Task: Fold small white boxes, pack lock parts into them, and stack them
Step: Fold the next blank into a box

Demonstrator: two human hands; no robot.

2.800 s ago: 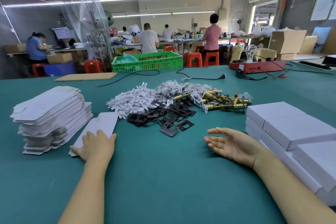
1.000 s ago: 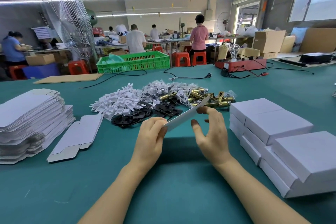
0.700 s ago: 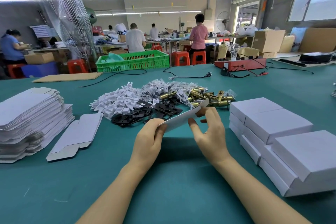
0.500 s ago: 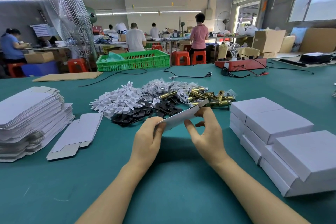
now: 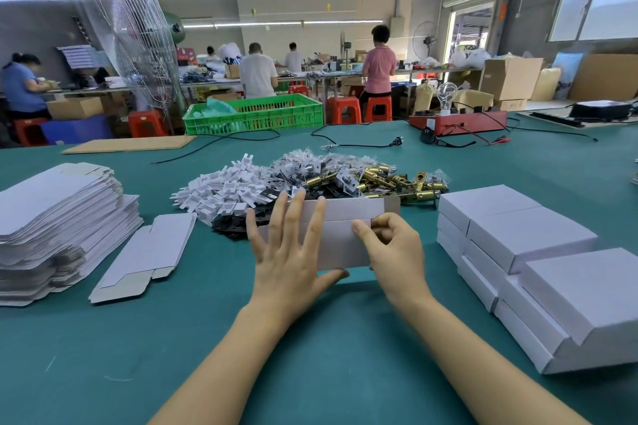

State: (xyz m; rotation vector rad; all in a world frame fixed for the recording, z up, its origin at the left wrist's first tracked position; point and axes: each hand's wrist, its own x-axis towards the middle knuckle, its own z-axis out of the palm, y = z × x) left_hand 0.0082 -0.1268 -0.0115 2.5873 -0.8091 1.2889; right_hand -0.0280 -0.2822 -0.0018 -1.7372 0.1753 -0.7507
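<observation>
A white box blank (image 5: 336, 238) stands partly squared up between my hands, above the green table (image 5: 310, 373). My left hand (image 5: 290, 252) lies on its left half with fingers straight and spread, thumb under the near edge. My right hand (image 5: 392, 248) pinches its right end, fingers curled round the end flap. Behind it lies a heap of lock parts: white plastic pieces (image 5: 221, 191), black plates (image 5: 234, 222) and brass latches (image 5: 390, 179). Folded white boxes (image 5: 524, 238) are stacked at the right.
A tall stack of flat blanks (image 5: 51, 221) sits at the left, with one loose blank (image 5: 148, 252) beside it. Farther back are a green crate (image 5: 255, 112), a red device (image 5: 455, 121), cables, a cardboard sheet (image 5: 131, 143), a standing fan and people at other benches.
The flat blank, held edge-on and tilted, has turned to face me and opened into a box shape. My left hand went from pinching its end to lying spread on it.
</observation>
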